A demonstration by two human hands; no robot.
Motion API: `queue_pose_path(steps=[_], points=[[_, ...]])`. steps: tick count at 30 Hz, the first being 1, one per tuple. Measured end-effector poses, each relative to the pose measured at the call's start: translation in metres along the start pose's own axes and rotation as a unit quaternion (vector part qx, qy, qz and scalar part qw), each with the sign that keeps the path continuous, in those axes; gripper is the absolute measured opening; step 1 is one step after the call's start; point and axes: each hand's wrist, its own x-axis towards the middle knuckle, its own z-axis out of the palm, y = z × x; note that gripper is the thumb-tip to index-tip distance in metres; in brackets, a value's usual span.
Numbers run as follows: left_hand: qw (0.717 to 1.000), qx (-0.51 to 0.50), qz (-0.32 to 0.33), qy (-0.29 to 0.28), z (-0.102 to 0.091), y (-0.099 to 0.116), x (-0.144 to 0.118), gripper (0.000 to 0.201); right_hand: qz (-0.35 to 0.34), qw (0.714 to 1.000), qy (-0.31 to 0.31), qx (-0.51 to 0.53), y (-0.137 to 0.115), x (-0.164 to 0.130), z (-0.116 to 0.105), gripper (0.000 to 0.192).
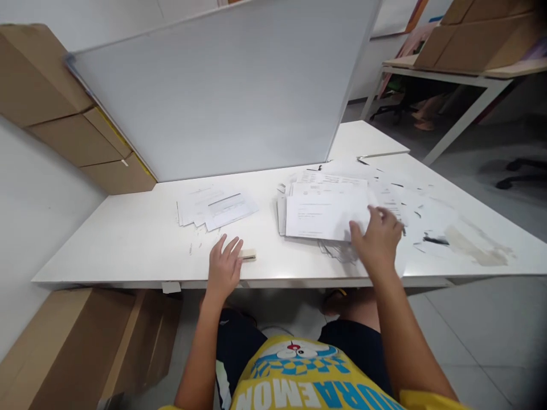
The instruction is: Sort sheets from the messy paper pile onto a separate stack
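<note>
My left hand [225, 265] is over the front of the desk, palm down with the fingers stretched and slightly apart. Just to its right, touching or nearly touching the fingers, lies a small cream-coloured stapler-like object [248, 255] with a dark slot. My right hand [378, 239] is at the right end of a stack of printed paper sheets [325, 213], thumb and fingers spread. The thumb touches the top sheet's lower right part; whether the fingers grip its edge is hidden. A smaller fanned group of printed sheets [231, 210] lies beyond my left hand.
A white panel [222, 97] stands along the back of the white desk [128, 245]. Dark paper scraps [436, 240] and a brownish smear [478, 247] mark the right side. Cardboard boxes [64, 108] rise at left, with more boxes [81, 341] below.
</note>
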Motion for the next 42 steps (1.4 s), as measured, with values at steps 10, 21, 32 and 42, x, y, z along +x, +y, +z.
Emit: queue_pose_path(steps=[10, 21, 32, 42], points=[[0.952, 0.127, -0.084, -0.264, 0.021, -0.148, 0.092, 0.075, -0.122, 0.991, -0.058, -0.009, -0.022, -0.085, 0.021, 0.052], [0.941, 0.227, -0.102, -0.228, 0.010, -0.137, 0.099, 0.047, -0.083, 0.993, -0.081, 0.002, -0.023, -0.082, 0.028, 0.067], [0.991, 0.039, -0.053, 0.113, -0.019, -0.013, -0.013, 0.049, 0.171, 0.735, -0.318, 0.574, -0.080, -0.099, -0.017, 0.056], [0.992, -0.005, 0.119, -0.031, 0.013, 0.063, -0.050, 0.079, 0.265, 0.665, -0.345, 0.607, -0.055, -0.083, -0.034, 0.064]])
